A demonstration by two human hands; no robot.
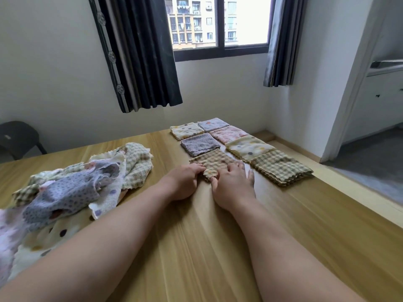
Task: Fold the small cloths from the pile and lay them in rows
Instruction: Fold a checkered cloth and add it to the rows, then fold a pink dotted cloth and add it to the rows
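The folded checked cloth [214,162] is parked at the near end of the left row [199,143], its edge pinched by the left hand [185,179] and flattened under the open-fingered right hand [233,184], presumably to get squared up, with the pile [76,182] kept far left on the tabletop [196,247].

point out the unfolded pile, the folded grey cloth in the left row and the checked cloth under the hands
unfolded pile [65,190], head view, grey dotted cloth on top
folded grey cloth [199,144], head view, its top face
checked cloth [214,161], head view, bare middle of its top
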